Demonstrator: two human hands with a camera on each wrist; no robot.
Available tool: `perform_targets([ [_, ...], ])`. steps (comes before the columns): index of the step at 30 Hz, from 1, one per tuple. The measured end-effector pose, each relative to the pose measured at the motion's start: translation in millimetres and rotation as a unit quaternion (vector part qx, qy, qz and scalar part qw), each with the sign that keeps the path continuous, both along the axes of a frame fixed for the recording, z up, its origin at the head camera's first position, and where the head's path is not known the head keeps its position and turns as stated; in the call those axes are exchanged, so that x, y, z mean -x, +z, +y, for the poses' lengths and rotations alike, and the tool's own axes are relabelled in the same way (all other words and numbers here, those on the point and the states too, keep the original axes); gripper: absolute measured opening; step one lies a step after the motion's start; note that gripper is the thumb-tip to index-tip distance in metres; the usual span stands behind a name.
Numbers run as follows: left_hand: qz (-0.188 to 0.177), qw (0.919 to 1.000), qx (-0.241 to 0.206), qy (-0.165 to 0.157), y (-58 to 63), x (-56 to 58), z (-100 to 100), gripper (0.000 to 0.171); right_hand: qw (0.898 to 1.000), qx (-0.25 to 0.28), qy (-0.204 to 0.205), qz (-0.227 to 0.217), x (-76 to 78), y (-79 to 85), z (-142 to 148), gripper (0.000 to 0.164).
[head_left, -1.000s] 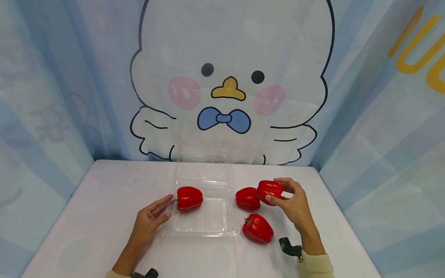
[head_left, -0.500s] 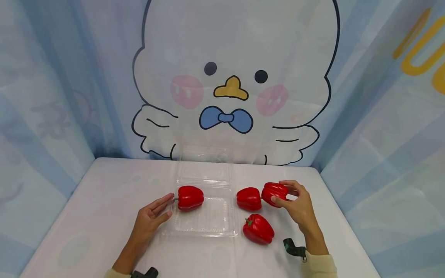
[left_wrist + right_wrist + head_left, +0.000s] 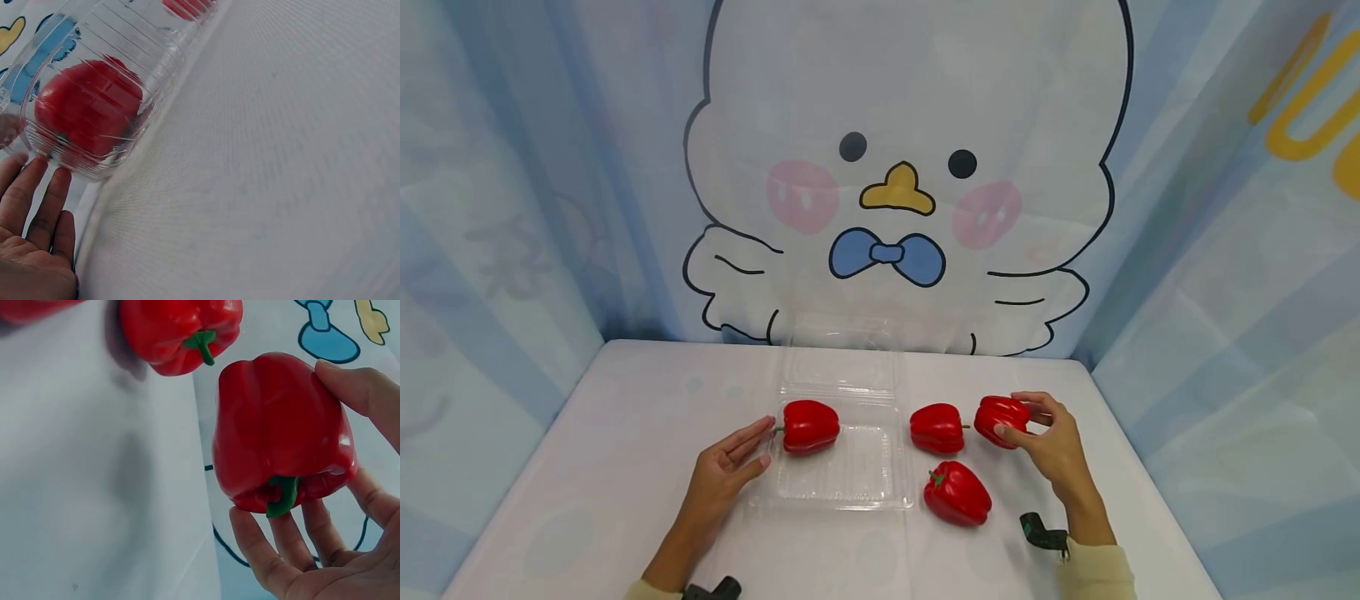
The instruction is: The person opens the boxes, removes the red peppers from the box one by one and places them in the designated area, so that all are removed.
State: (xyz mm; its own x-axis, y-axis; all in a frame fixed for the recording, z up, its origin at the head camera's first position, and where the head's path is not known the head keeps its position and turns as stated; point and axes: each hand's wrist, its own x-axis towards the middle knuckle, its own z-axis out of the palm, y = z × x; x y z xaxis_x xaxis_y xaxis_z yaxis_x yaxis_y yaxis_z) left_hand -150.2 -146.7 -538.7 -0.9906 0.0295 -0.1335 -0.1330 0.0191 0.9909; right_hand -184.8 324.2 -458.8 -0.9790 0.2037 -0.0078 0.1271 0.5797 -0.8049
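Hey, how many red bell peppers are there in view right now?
4: one pepper in the clear container, one held in the right hand, and two on the white table right of the container, one farther, one nearer.

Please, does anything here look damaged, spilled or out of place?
Nothing stands out. The two red peppers on the table look unbroken, as do the boxed pepper in the open clear box and the held pepper in the right hand. I see no spill.
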Motion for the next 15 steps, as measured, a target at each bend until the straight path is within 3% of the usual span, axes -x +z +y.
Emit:
perform_targets([
  [15, -0.006, 0.9999, -0.009, -0.001, -1.1, 0.5, -0.7, 0.061, 1.0, 0.004, 0.003, -0.017, 6.4, -12.0, 14.6, 0.066],
])
